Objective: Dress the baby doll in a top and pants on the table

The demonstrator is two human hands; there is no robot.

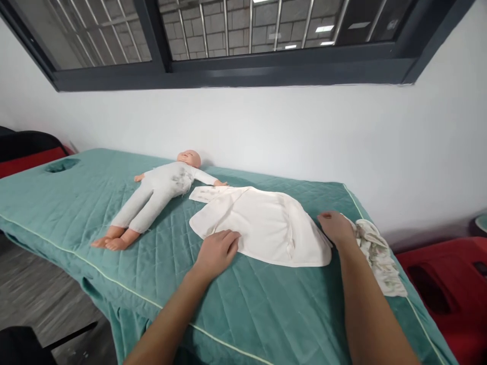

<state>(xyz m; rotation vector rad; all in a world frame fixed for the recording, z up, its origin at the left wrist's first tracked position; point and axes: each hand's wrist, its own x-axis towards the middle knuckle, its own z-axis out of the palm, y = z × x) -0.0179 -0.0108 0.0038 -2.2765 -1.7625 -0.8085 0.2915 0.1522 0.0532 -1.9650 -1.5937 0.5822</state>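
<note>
A white baby garment (pixel 262 223) lies spread out on the green quilted bed cover, with a narrow sleeve-like part reaching left. On its near edge rests my left hand (pixel 218 252), fingers bent and pinched on the cloth. My right hand (pixel 337 228) is at the garment's right end, its fingers curled closed; whatever they may hold is hidden. A baby doll (pixel 162 190) in a white suit lies on its back to the left, one hand touching or nearly touching the garment. Just right of my right hand is a crumpled patterned cloth (pixel 376 253).
The bed (pixel 114 274) has a green cover with pale piping and a round hole at its far left. It stands against a white wall below a barred window (pixel 243 71). Red plastic furniture (pixel 449 294) is at the right, and a black object (pixel 26 347) is at lower left.
</note>
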